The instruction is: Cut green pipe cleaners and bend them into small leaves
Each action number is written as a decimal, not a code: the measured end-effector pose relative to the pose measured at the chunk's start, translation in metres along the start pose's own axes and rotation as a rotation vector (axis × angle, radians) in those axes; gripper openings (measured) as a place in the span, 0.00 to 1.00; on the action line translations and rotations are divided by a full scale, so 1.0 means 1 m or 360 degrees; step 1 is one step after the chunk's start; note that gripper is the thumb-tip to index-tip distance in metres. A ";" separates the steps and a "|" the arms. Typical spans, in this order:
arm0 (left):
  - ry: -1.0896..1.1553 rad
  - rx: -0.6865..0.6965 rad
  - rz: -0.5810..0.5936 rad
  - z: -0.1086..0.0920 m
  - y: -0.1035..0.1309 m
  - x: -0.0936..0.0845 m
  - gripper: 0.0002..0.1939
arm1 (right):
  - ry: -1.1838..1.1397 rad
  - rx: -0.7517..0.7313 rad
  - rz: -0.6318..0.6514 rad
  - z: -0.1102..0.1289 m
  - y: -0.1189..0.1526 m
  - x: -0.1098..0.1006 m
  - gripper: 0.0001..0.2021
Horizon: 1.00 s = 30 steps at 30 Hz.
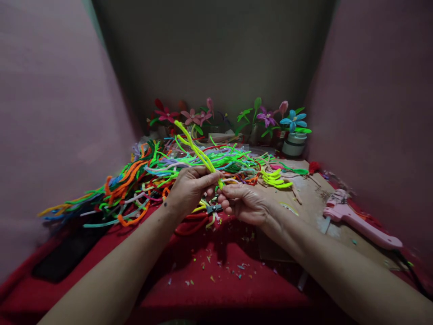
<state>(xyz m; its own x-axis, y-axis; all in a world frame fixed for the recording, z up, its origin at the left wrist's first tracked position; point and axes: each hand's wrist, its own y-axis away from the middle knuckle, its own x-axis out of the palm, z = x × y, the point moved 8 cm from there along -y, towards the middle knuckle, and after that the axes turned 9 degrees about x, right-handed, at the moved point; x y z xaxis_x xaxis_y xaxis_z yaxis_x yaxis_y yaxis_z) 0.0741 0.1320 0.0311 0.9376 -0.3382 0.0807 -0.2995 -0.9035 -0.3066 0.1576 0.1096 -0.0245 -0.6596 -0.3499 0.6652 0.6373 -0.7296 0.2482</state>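
Yellow pipe cleaners (196, 150) stick up and to the left from between my two hands, their lower ends close together. My left hand (195, 186) pinches them a little above those ends. With thumb and fingertips, my right hand (245, 202) grips the bottom end just to the right. Under my hands lies a small dark tool (214, 208), partly covered by my fingers, so its kind is unclear. Behind them spreads a large heap of coloured pipe cleaners (162, 169). Several bent yellow pieces (275, 179) lie together right of the heap.
A pink glue gun (361, 225) rests on a cardboard sheet (313, 194) at the right. Pipe-cleaner flowers stand at the back, a blue one (293, 121) in a small jar (294, 145). A dark flat object (69, 255) lies at the left. Scraps dot the red cloth (189, 289).
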 end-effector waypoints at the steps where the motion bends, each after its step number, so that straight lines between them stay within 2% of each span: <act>1: 0.0013 0.0012 0.0012 -0.001 0.000 0.000 0.09 | -0.0019 0.0015 0.0006 -0.001 0.000 0.001 0.02; 6: 0.0062 0.0054 0.0077 -0.003 0.000 0.001 0.08 | -0.0126 0.0137 0.0099 -0.005 0.002 0.007 0.03; 11: 0.0059 -0.0024 0.0173 0.001 0.003 0.006 0.06 | -0.0125 0.0118 0.0018 -0.005 0.003 0.004 0.04; 19: 0.0034 -0.0087 -0.0024 0.005 0.003 0.002 0.08 | 0.0000 0.0072 0.0015 -0.003 -0.001 0.002 0.04; 25: 0.0034 -0.0124 -0.0045 0.007 0.005 0.001 0.09 | 0.0264 -0.0085 -0.0043 0.010 0.006 0.008 0.04; 30: 0.0047 -0.0173 -0.0088 0.011 0.004 0.001 0.14 | 0.0617 -0.0271 -0.0268 0.019 0.012 0.006 0.07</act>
<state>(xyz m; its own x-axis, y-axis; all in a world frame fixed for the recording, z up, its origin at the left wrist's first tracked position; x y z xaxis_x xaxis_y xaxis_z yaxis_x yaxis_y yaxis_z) 0.0754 0.1311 0.0198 0.9481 -0.2932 0.1233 -0.2662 -0.9437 -0.1965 0.1686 0.1103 -0.0039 -0.8695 -0.3886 0.3048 0.4551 -0.8701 0.1891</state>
